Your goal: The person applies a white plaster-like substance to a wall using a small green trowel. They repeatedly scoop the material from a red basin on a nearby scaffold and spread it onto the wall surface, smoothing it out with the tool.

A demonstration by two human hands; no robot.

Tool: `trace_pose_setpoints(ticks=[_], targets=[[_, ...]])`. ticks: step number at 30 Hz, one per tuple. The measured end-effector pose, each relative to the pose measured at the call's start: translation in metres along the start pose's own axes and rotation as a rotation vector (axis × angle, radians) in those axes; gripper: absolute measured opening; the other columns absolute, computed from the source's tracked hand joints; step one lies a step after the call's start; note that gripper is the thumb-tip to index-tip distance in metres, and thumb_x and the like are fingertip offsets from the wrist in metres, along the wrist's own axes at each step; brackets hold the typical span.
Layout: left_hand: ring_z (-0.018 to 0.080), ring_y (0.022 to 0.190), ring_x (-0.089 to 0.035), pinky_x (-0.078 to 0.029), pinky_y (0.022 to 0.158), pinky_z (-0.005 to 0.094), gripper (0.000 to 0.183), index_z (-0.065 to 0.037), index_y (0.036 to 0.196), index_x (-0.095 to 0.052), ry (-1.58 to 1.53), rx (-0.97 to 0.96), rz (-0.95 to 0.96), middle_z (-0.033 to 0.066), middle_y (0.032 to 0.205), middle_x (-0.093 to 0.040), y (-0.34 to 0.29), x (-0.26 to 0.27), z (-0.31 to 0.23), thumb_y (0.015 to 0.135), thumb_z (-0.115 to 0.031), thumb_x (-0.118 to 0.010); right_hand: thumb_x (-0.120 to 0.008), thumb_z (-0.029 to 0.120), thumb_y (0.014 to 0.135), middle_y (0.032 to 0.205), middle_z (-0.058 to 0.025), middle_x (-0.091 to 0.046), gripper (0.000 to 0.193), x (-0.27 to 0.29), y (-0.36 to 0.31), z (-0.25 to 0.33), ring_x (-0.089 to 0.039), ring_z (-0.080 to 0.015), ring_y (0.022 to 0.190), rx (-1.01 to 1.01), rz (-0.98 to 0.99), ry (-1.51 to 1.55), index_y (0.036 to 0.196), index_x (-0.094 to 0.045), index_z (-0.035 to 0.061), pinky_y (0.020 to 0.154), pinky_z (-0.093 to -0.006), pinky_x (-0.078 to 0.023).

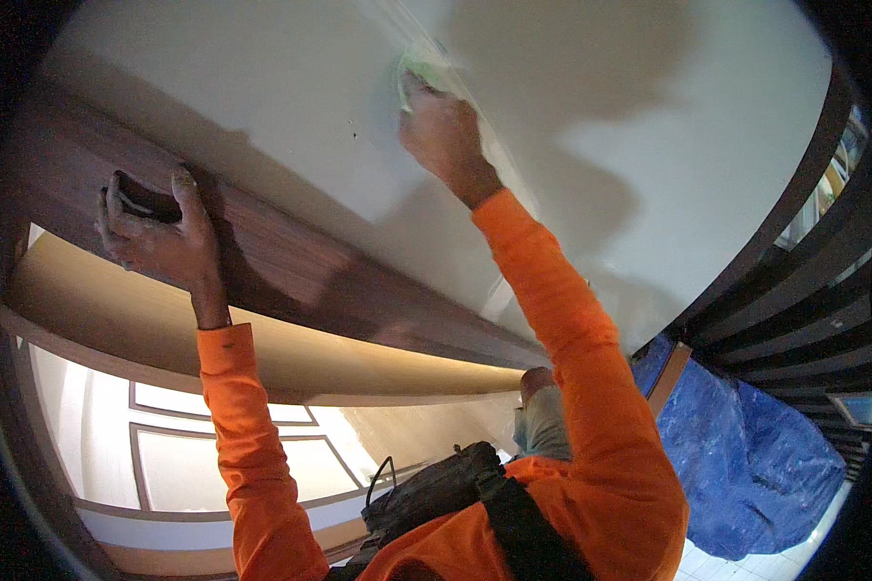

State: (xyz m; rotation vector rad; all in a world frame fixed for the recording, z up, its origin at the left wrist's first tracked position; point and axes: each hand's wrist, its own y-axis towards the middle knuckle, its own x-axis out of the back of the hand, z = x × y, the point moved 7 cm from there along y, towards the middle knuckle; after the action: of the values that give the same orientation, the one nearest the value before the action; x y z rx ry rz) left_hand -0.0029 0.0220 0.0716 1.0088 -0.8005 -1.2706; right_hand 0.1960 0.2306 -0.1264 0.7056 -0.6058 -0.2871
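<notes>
My right hand [446, 136] is closed around a light green flat spreader [409, 70], blurred and partly hidden by the fingers. The spreader lies against the pale grey-white panel [310, 87], beside a long whitish seam line [499, 145]. My left hand [160, 237] is raised beside a brown wood-grain board [271, 247]. Its thumb and fingers curve around a small dark, hollow-looking object [148, 197], whose kind I cannot make out. Both arms wear orange sleeves.
Below the board runs a warm-lit, curved recess [291, 344]. A blue plastic sheet [736, 455] drapes over something at lower right. Dark slats [804, 320] line the right side. A black bag with a strap [431, 494] sits against my body.
</notes>
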Motion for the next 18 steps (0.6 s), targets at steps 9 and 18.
trace_pose_setpoints(ticks=[9,18], targets=[[0.0409,0.126,-0.042,-0.033,0.106,0.0536,0.072,-0.004,0.130,-0.052,0.040,0.012,0.014,0.0221,0.134,-0.048,-0.001,-0.001,0.004,0.078,-0.047,-0.076,-0.059,0.023,0.086,0.095,-0.0172,-0.068,0.030,-0.012,0.005,-0.097,-0.064,-0.0387,0.090,-0.335,-0.001,0.274,0.107,-0.065,0.0024,0.086,-0.0497,-0.050],[0.0432,0.114,-0.051,-0.041,0.099,0.0525,0.074,-0.005,0.128,-0.052,0.090,-0.018,0.011,0.0229,0.125,-0.055,0.004,0.010,0.001,0.075,-0.049,-0.077,-0.062,0.017,0.089,0.110,-0.0158,-0.066,0.031,0.021,0.113,-0.060,-0.065,-0.0298,0.101,0.354,-0.019,0.351,0.116,-0.062,0.0020,0.092,-0.0416,-0.053]])
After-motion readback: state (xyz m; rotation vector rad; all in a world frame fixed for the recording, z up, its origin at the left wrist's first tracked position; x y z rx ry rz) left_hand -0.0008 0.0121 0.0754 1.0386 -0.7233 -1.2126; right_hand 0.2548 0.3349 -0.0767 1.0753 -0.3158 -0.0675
